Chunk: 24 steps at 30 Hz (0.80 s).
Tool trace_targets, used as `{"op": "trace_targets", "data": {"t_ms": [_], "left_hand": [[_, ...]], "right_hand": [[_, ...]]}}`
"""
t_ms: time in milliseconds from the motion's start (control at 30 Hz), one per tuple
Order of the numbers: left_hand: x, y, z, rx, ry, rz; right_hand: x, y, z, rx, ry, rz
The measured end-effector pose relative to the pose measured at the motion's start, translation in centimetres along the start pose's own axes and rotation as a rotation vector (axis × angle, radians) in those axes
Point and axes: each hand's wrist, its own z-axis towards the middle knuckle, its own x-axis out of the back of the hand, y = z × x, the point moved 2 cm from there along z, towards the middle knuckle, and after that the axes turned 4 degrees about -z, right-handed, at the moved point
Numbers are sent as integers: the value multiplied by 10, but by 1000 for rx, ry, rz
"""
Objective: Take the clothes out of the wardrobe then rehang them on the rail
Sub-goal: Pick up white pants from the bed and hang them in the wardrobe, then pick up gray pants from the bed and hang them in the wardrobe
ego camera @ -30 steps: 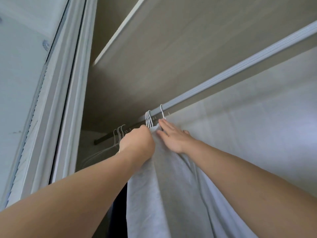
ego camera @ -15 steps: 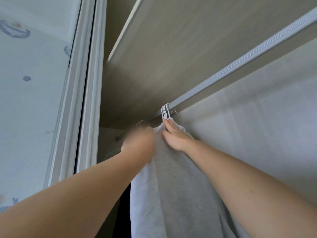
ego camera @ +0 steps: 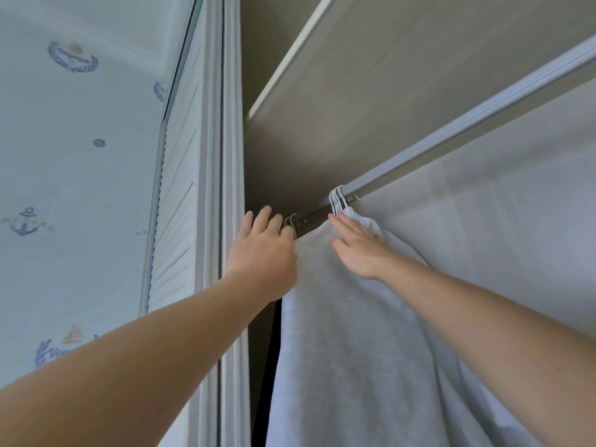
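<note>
R hand (ego camera: 361,250) flat on soft grey garment (ego camera: 338,350), ribbed rail (ego camera: 467,130)

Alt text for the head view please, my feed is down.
Both hands reach up to a wardrobe rail. The right hand lies flat on a pale grey garment hanging from bunched white hangers; the open left hand is at other hanger hooks.

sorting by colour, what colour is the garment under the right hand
Light grey garment, head view.

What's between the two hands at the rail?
Head view: a bare stretch of dark metal rail, a few thin wire hanger hooks by the left hand, and the light grey fabric garment hanging below.
</note>
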Motion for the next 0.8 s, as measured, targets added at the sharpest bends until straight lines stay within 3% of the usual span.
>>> {"op": "trace_targets", "data": {"t_ms": [100,300,533,800], "left_hand": [[22,-26,-38,-3,74,-8],[66,-89,-153,123,32,-11],[136,-169,-325,176,-82,-82],[233,-235,-573,571,-281,8]], "right_hand": [[-2,-36,-38,100,68,-35],[-22,-131,-129,249,157,-24],[-66,-273,-249,386,67,112],[-117,-460,-416,610,-174,329]]}}
